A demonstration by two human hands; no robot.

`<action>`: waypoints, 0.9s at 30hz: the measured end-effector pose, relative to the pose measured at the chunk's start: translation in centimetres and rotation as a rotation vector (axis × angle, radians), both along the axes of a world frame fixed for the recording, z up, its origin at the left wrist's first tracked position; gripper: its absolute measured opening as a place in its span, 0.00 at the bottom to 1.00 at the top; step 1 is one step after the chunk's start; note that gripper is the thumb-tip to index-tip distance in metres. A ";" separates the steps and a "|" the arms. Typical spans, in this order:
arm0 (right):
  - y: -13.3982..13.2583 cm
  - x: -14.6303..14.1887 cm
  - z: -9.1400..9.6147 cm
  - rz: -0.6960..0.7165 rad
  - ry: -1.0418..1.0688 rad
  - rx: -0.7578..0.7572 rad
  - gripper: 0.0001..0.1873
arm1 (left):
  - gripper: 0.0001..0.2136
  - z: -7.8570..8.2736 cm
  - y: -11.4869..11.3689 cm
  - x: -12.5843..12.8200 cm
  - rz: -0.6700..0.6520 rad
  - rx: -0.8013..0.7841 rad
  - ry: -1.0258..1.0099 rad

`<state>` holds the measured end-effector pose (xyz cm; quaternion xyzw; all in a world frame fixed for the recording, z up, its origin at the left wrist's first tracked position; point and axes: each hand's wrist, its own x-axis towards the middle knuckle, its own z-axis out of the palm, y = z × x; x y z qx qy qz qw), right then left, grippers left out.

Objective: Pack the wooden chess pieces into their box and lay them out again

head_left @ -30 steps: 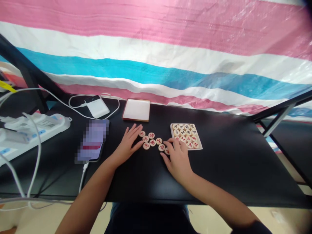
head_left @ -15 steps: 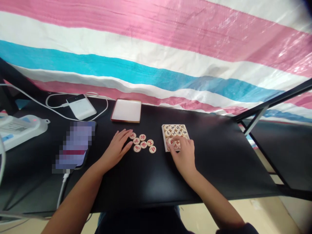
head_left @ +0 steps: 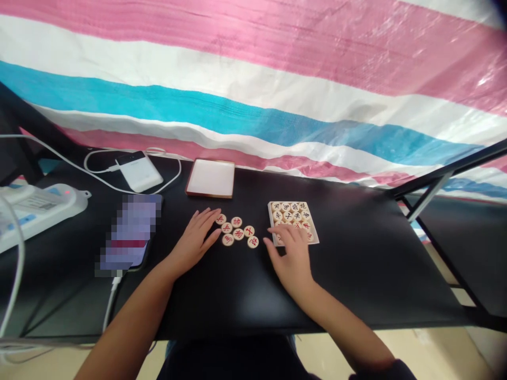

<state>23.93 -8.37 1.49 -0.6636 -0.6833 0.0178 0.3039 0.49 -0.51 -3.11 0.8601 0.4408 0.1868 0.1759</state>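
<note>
Several round Chinese chess pieces (head_left: 238, 234) with red characters lie in a loose cluster on the black table. At their left edge my left hand (head_left: 195, 237) rests with fingers stretched out, its fingertips at the nearest piece. To the right stands a white square box (head_left: 313, 230) packed with rows of pieces, black characters at the back and red ones in front. My right hand (head_left: 291, 258) hovers over the box's front left corner, thumb and fingers apart and nothing between them. It hides part of the red pieces in the box.
A shallow box lid (head_left: 210, 178) lies open side up at the back. On the left are a white power bank (head_left: 140, 171), a charging phone (head_left: 132, 232), a power strip (head_left: 47, 211) and white cables. Striped plastic sheeting (head_left: 237, 105) hangs behind the black table (head_left: 237, 295).
My right hand has drawn back leftward from the pieces in the box, and its fingers have spread. My left hand stays by the loose pieces. The view has shifted slightly.
</note>
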 end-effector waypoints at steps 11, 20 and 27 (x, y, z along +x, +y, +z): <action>0.2 -2.5 -1.0 0.120 -0.069 -0.222 0.08 | 0.16 0.5 -0.3 0.0 -0.029 0.002 -0.066; 0.0 -1.6 0.5 0.079 0.067 -0.125 0.08 | 0.13 0.4 -0.1 0.6 0.011 0.041 -0.164; 0.2 4.1 0.9 -0.279 0.018 -0.063 0.11 | 0.15 0.0 0.0 0.4 0.040 0.012 -0.161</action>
